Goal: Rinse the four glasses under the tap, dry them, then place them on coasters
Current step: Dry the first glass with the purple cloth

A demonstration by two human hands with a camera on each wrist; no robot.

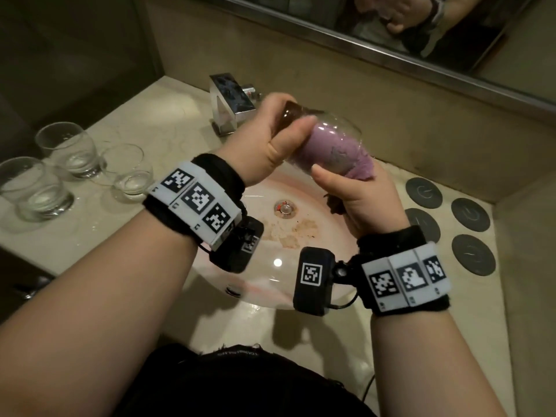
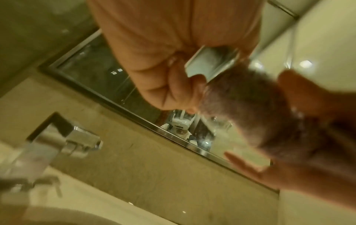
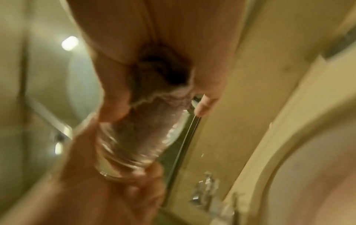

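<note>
By mirror [image 1: 391, 31]: marble counter [image 1: 168, 94] w/ sink [image 1: 301, 236].

Clear glass, soft cloth, shiny metal and polished stone.

The glass [image 1: 328, 127] in the hands is clear and smooth, and the purple cloth [image 1: 337, 155] pushed inside it looks soft and fuzzy, like terry. Three more glasses [image 1: 67, 150] on the counter [image 1: 168, 94] are the same clear, glossy glass. The counter looks like polished pale stone with a light shine. The tap [image 1: 230, 99] is bright mirror-like metal. The sink [image 1: 270, 284] is smooth and glossy. The four coasters [image 1: 471, 215] are dark and matt. The wrist bands [image 1: 216, 176] are black fuzzy cloth.
</note>
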